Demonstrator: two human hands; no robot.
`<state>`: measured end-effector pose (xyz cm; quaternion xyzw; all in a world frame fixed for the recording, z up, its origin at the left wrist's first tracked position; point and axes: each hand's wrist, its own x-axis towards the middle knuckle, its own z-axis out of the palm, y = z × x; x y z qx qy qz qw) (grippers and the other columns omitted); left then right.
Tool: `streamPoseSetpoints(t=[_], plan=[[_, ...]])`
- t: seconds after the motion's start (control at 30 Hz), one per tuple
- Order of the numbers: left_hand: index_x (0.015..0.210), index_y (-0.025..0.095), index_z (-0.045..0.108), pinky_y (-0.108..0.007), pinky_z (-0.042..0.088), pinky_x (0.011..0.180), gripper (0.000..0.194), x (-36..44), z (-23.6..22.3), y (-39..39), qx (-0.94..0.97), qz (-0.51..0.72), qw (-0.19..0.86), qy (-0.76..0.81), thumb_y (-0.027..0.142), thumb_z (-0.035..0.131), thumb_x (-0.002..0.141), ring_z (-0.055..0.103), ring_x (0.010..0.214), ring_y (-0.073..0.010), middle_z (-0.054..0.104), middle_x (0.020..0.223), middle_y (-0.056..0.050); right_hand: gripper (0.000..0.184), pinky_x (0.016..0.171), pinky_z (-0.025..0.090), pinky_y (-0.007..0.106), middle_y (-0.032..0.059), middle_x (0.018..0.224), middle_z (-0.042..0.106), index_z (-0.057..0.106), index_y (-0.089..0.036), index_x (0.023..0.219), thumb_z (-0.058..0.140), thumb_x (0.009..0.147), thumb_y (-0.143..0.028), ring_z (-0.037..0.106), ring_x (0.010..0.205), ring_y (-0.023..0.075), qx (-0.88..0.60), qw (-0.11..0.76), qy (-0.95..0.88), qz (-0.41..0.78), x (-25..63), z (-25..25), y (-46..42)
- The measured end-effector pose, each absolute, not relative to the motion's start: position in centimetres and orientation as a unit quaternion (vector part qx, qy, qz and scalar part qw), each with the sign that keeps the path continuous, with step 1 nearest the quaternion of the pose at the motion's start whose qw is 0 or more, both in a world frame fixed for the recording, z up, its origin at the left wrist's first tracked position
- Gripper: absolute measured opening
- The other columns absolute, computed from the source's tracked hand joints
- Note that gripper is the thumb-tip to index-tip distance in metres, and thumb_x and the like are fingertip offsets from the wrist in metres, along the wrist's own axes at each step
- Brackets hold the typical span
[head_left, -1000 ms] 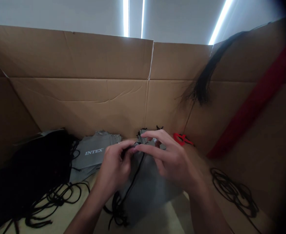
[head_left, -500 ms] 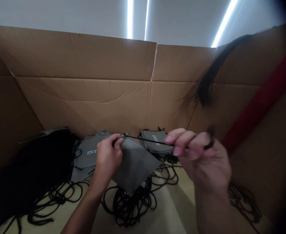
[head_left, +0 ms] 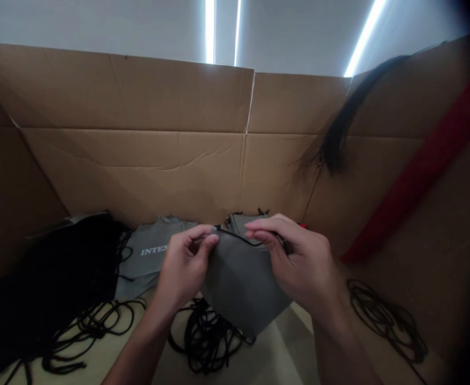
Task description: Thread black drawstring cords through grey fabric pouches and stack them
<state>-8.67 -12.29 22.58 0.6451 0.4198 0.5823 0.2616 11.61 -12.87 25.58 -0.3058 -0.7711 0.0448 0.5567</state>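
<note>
A grey fabric pouch (head_left: 245, 286) hangs in front of me, its top corner pinched between the thumb and forefinger of my left hand (head_left: 189, 262). From that corner a black cord (head_left: 238, 236) runs rightward into the curled fingers of my right hand (head_left: 299, 256), which is closed on it. Below the pouch lies a tangled heap of black cords (head_left: 208, 342). Behind my left hand rests a stack of grey pouches printed INTEX (head_left: 146, 256). Another stack of grey pouches (head_left: 240, 222) is partly hidden behind my hands.
A large black pile (head_left: 50, 283) with loose cord ends fills the left side. Cardboard walls (head_left: 138, 149) stand at the back and sides. A bundle of thin black strands (head_left: 334, 144) hangs over the wall, beside a red strip (head_left: 415, 176). Coiled cord (head_left: 387, 321) lies at the right.
My right hand drew the cord far out to the right, then came back left toward the pouch, leaving the cord slacker. My left hand keeps its pinch on the corner.
</note>
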Motion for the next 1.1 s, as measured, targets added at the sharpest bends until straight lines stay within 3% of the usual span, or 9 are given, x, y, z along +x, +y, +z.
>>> streamPoseSetpoints(t=[0.13,0.4,0.77,0.97,1.1], plan=[[0.085,0.016,0.077,-0.022,0.044,0.058,0.021,-8.0,22.8,-12.8,0.636,0.585,0.315,0.393,0.027,0.063,0.095,0.058,0.065,-0.0148,0.067,0.070,-0.002,0.009,0.077,0.058,0.024,-0.0026,0.098,0.082,0.067,-0.027,0.110,0.068,0.103,-0.022,0.080,0.092,0.0141,-0.322,0.581,-0.744,0.075,11.1,25.4,-13.4],[0.098,0.015,0.082,-0.026,0.048,0.069,0.022,-6.5,22.7,-13.6,0.617,0.594,0.376,0.353,0.028,0.064,0.097,0.065,0.077,-0.0184,0.077,0.083,-0.006,0.007,0.086,0.058,0.032,0.0001,0.102,0.080,0.071,-0.026,0.103,0.067,0.101,-0.021,0.076,0.092,0.0167,-0.334,0.600,-0.726,0.022,10.4,25.1,-13.5],[0.098,0.015,0.082,-0.022,0.047,0.063,0.020,-6.0,22.7,-13.9,0.603,0.602,0.419,0.315,0.029,0.067,0.097,0.062,0.069,-0.0138,0.074,0.077,-0.003,0.004,0.081,0.060,0.031,-0.0007,0.095,0.080,0.070,-0.025,0.096,0.070,0.097,-0.021,0.074,0.083,0.0158,-0.351,0.619,-0.702,0.015,10.0,25.1,-13.6],[0.099,0.014,0.080,-0.025,0.054,0.067,0.020,-5.3,22.4,-14.0,0.617,0.609,0.346,0.359,0.027,0.065,0.097,0.072,0.076,-0.0186,0.081,0.087,-0.006,0.006,0.080,0.063,0.031,-0.0011,0.095,0.082,0.073,-0.027,0.101,0.071,0.098,-0.022,0.078,0.086,0.0168,-0.339,0.621,-0.707,0.006,9.7,24.8,-13.3],[0.101,0.017,0.080,-0.027,0.057,0.075,0.021,-5.2,21.5,-13.8,0.649,0.618,0.193,0.400,0.018,0.059,0.099,0.077,0.085,-0.0197,0.083,0.098,-0.007,0.013,0.089,0.063,0.036,0.0007,0.102,0.084,0.075,-0.028,0.109,0.069,0.099,-0.022,0.080,0.094,0.0205,-0.356,0.594,-0.722,-0.012,9.5,24.8,-13.2]])
